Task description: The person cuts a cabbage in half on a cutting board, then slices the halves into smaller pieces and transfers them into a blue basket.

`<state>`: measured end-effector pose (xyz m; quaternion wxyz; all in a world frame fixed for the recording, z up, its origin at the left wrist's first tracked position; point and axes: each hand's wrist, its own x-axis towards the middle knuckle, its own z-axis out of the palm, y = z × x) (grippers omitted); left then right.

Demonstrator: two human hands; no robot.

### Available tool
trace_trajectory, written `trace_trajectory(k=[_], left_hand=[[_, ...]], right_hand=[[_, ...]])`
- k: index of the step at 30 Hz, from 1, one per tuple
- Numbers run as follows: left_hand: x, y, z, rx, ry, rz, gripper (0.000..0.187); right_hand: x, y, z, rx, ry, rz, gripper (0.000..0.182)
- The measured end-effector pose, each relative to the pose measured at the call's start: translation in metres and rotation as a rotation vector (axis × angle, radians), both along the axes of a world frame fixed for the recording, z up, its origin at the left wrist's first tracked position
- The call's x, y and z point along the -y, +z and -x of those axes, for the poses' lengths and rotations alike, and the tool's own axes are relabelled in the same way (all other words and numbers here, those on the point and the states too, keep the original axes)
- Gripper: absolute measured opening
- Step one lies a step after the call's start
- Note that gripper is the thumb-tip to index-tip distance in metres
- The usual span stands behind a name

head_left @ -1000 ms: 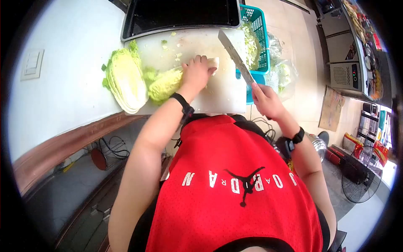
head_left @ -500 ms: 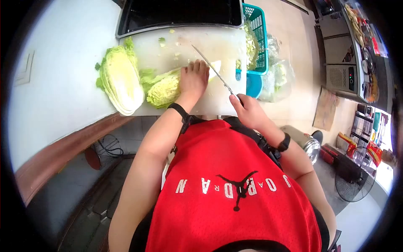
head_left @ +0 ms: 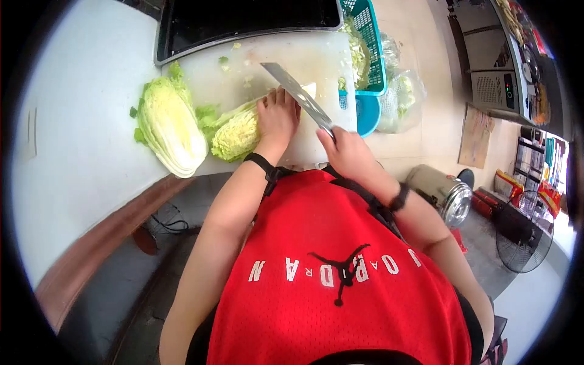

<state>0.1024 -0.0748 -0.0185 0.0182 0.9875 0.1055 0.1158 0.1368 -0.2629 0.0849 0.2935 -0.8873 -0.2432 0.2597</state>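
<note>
A piece of napa cabbage (head_left: 234,137) lies cut side down or sideways on the white cutting board (head_left: 319,55), its leafy end to the left. My left hand (head_left: 278,118) presses down on it with bent fingers over the stem end. In my right hand (head_left: 353,155) is the handle of a kitchen knife (head_left: 298,94), gripped in wrapped fingers. Its long blade slants up and left over the cabbage's pale end, right beside my left fingertips. A larger napa cabbage piece (head_left: 170,131) rests farther left, across the board's edge.
A dark tray (head_left: 163,42) with a metal rim stands behind the board. To the right, a green basket (head_left: 378,45) holds cut cabbage, with a blue basin (head_left: 369,115) below it. Plastic bags (head_left: 404,100) lie beside them. Small leaf scraps dot the board.
My right hand has shifted slightly left and turned the knife, so its blade shows broader and farther left. My left hand stays on the cabbage. The whole view has shifted a little.
</note>
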Motion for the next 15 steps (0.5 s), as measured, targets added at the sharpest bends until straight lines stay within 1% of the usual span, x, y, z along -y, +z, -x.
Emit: trace_trajectory(k=[2, 4, 5, 6, 7, 8, 10, 12, 13, 15], left_hand=[[0.002, 0.001, 0.0, -0.075, 0.042, 0.005, 0.033], [0.001, 0.0, -0.002, -0.061, 0.045, 0.016, 0.033], [0.001, -0.001, -0.002, -0.048, 0.059, 0.033, 0.032], [0.002, -0.001, -0.001, -0.049, 0.06, 0.035, 0.032], [0.003, -0.001, 0.0, -0.041, 0.057, 0.063, 0.035], [0.002, 0.0, -0.002, -0.029, 0.052, 0.088, 0.038], [0.003, -0.002, -0.003, -0.002, 0.058, 0.095, 0.037], [0.004, -0.001, -0.003, 0.019, 0.059, 0.102, 0.037], [0.003, 0.0, -0.003, 0.042, 0.048, 0.057, 0.036], [0.005, 0.0, -0.002, 0.056, 0.027, 0.01, 0.035]], right_hand=[[-0.023, -0.009, -0.011, 0.005, -0.014, -0.004, 0.052], [-0.034, -0.013, -0.018, -0.017, -0.007, 0.013, 0.052], [-0.029, -0.01, -0.018, -0.017, -0.01, 0.015, 0.052], [-0.02, -0.004, -0.019, -0.077, 0.005, 0.034, 0.052], [-0.011, 0.003, -0.019, -0.137, 0.022, 0.052, 0.053], [0.002, 0.011, -0.016, -0.131, 0.023, 0.051, 0.053], [0.026, 0.026, -0.004, -0.249, -0.036, 0.069, 0.056], [0.025, 0.028, 0.0, -0.232, -0.046, 0.105, 0.056], [0.023, 0.027, 0.003, -0.214, -0.064, 0.138, 0.057], [0.002, 0.009, -0.011, -0.196, -0.042, 0.089, 0.057]])
